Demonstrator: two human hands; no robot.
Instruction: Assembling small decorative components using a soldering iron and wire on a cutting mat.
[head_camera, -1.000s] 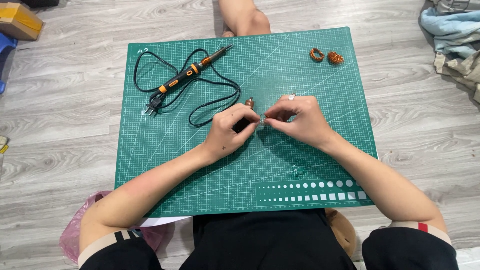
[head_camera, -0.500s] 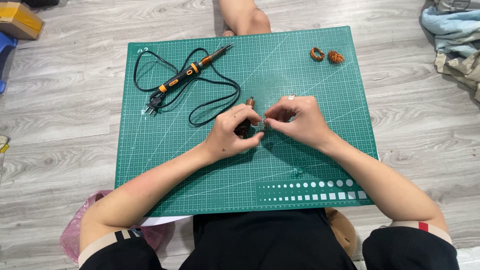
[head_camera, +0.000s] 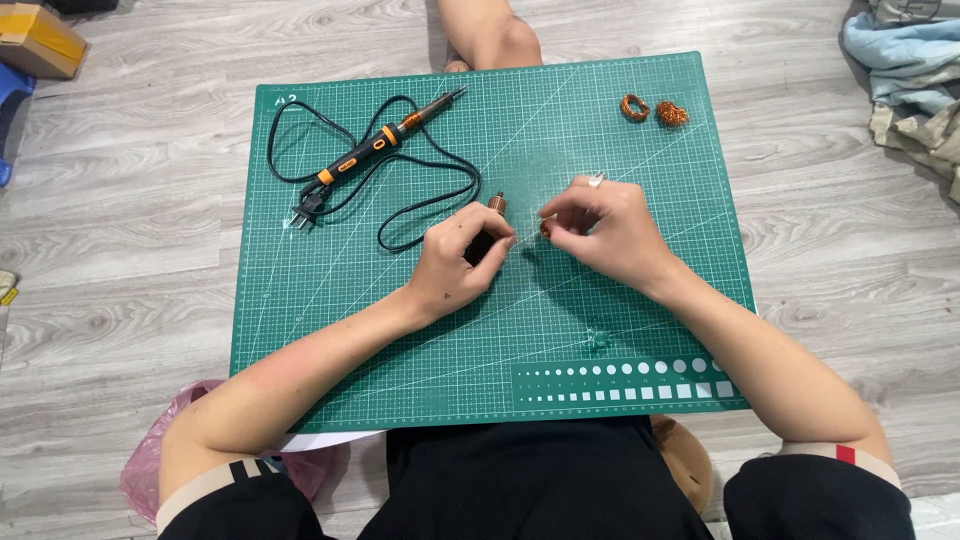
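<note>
A person seated on a grey wooden floor (head_camera: 120, 230) works over a green cutting mat (head_camera: 420, 340) printed with a white grid. The left hand (head_camera: 462, 262) has its fingers closed around a small copper-wound part (head_camera: 497, 205), whose coppery top sticks up above the thumb and forefinger near the middle of the mat. The right hand (head_camera: 605, 232), just beside it, pinches a second tiny copper-coloured bit (head_camera: 545, 227) between thumb and forefinger; what that bit is cannot be told at this size. The two hands are close together but not touching. On the far left part of the mat lies a soldering iron (head_camera: 385, 145) with a black and orange handle, its black cord (head_camera: 400, 200) looping round to a plug (head_camera: 305, 208). Near the far right corner sit two small coils of copper wire (head_camera: 653, 109), side by side. A pink plastic bag (head_camera: 160, 460) lies on the floor by the left elbow, and a heap of clothes (head_camera: 905, 70) lies off to the right.
</note>
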